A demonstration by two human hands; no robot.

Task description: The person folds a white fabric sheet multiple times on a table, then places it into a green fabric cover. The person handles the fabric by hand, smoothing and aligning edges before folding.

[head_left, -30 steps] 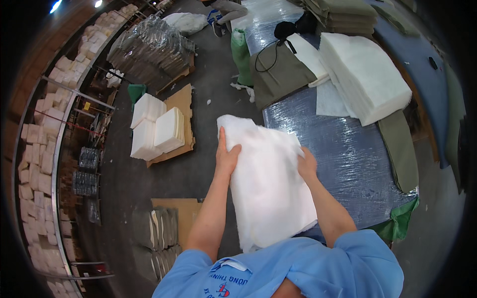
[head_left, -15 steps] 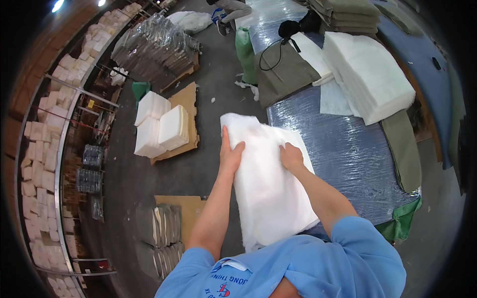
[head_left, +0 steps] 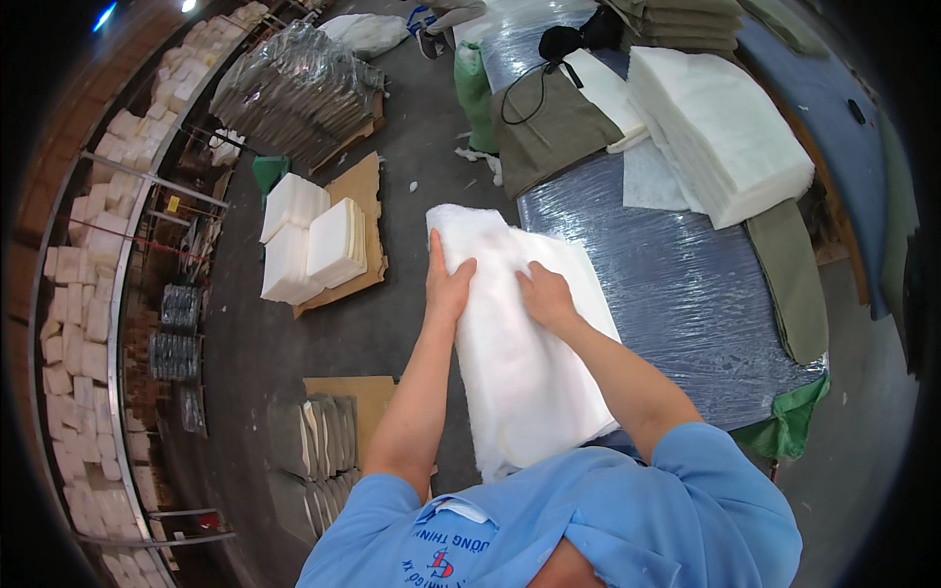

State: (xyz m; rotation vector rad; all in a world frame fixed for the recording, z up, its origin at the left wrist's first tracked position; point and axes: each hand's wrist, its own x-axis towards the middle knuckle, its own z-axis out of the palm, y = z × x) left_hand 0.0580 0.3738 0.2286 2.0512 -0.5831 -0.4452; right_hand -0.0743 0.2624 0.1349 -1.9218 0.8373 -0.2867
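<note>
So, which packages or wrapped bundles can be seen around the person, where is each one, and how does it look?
Clear plastic-wrapped bundles: stacked on a pallet, far left of the table, shiny grey.
White block stacks: on cardboard on the floor, left of the hands, square.
Green sack: standing at the table's far corner, tall, bulging.
Grey flat packs: on the floor, lower left, in rows.
No signs or screens in view.
</note>
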